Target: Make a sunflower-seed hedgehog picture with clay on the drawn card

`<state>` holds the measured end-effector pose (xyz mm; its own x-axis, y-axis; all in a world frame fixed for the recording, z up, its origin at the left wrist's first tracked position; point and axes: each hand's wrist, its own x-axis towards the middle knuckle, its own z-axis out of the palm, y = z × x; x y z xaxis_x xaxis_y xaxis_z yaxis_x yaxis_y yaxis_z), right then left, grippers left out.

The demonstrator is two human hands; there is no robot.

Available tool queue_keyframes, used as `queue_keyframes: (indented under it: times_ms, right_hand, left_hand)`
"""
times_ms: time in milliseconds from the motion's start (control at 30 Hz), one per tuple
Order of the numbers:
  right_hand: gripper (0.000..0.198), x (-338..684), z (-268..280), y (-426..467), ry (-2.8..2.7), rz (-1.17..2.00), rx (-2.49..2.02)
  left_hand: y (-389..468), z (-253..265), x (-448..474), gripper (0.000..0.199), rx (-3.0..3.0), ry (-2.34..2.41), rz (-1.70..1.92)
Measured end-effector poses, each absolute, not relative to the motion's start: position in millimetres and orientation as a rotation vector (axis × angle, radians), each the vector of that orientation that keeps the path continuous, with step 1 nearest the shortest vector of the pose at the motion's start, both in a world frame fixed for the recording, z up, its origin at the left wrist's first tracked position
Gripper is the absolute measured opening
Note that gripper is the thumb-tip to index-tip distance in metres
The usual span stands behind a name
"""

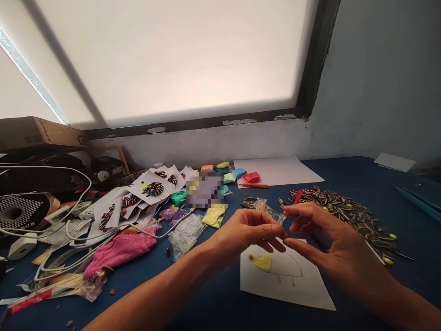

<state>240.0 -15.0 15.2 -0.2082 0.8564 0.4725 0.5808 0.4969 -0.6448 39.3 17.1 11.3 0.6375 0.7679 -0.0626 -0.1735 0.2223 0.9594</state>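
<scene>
My left hand [248,232] and my right hand [324,234] meet above a white sheet [296,285] that bears a pencil outline of an animal with a yellow clay patch [262,262] at its head. The fingertips of both hands pinch a small clear plastic bag [272,212] between them. Just behind the right hand lies a heap of striped sunflower seeds [347,214], several tipped with coloured clay.
Blocks of coloured clay [251,177] and a blank sheet [275,170] lie at the back. Finished seed pictures on cards [151,186], a pink cloth [120,250], empty bags, white cables [51,230] and a cardboard box [31,131] crowd the left.
</scene>
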Motion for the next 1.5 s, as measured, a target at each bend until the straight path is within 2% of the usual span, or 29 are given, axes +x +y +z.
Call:
queue_keyframes:
  times_ms: [167, 467, 567, 667, 900, 1500]
  right_hand:
    - [0.019, 233.7, 16.6, -18.7, -1.935, 0.291, -1.107]
    - [0.013, 231.5, 13.7, -22.7, -1.966, 0.158, -1.092]
    - [0.01, 232.7, 10.0, -22.0, -2.036, 0.168, -1.087]
    - [0.013, 231.7, 2.1, -21.8, -2.203, 0.256, -1.098]
    - [0.019, 229.2, -14.9, -22.8, -2.379, 0.385, -1.164]
    - [0.02, 225.4, -32.1, -19.1, -2.426, 0.224, -1.007]
  left_hand:
    - [17.6, 8.6, 40.9, 0.036, 1.15, 0.669, 0.767]
    - [16.5, 11.2, 39.9, 0.039, 1.358, 0.72, 0.675]
    - [24.7, 8.0, 35.2, 0.031, 1.552, 0.854, 0.69]
    - [33.0, -0.1, 29.8, 0.022, 1.816, 1.081, 0.739]
    - [40.6, -8.7, 23.9, 0.028, 1.95, 1.155, 0.638]
    - [42.0, -13.4, 28.4, 0.028, 2.052, 1.233, 0.622]
